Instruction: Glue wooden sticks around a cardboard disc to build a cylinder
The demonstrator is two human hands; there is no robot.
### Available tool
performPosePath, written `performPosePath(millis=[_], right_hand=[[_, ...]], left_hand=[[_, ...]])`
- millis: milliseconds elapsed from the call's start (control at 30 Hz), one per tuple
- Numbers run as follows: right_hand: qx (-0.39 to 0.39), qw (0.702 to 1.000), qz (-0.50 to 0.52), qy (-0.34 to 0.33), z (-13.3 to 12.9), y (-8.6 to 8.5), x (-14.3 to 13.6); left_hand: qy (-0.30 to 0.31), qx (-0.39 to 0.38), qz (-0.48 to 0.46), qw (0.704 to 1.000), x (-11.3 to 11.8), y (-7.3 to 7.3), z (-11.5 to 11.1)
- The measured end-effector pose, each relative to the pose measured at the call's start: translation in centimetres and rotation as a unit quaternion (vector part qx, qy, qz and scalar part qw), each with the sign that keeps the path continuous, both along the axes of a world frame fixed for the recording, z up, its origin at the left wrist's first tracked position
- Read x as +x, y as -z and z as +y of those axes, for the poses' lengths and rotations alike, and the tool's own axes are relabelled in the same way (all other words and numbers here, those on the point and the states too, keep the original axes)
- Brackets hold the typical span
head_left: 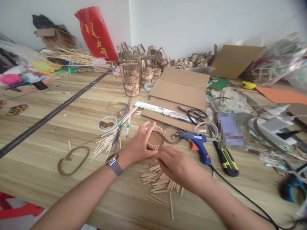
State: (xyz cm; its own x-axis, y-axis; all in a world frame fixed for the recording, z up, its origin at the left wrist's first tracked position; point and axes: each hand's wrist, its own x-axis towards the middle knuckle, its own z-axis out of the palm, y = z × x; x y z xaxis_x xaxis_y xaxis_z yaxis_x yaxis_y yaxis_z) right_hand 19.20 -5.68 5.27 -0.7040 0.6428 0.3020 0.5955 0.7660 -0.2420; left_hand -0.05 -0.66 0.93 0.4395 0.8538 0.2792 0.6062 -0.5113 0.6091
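Soft, bright light; blurred edges

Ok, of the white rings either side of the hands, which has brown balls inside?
The left white ring, lying left of the left hand: brown balls sit inside it. The right white ring, by the blue glue gun, shows none.

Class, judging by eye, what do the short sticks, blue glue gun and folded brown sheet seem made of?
Short sticks: probably unvarnished wood or bamboo, pale and matt.
Glue gun: likely moulded plastic, with smooth rounded body.
Brown sheet: apparently cardboard, plain and matt, with a straight crease.
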Motion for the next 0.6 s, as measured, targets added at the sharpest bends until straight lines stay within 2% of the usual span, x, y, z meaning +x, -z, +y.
performPosePath(millis=[133,200,267,400,600], right_hand=[[-0.134,0.976,0.121,0.125,1.4,-0.2,0.9],[-0.2,0.957,0.14,0.156,2.0,0.2,1.1],[-0.234,0.947,0.142,0.168,2.4,0.8,1.1],[-0.216,0.951,0.13,0.177,2.6,1.5,0.8],[-0.211,0.954,0.122,0.175,2.4,1.3,0.4]], left_hand=[[0.003,0.0,0.008,1.0,0.1,-0.2,0.0],[0.006,0.001,0.007,1.0,0.0,-0.1,0.1],[0.009,0.004,0.005,1.0,0.0,0.0,0.2],[0.013,0.01,0.004,1.0,-0.1,0.2,0.3],[0.01,0.012,0.009,1.0,0.0,0.2,0.2]])
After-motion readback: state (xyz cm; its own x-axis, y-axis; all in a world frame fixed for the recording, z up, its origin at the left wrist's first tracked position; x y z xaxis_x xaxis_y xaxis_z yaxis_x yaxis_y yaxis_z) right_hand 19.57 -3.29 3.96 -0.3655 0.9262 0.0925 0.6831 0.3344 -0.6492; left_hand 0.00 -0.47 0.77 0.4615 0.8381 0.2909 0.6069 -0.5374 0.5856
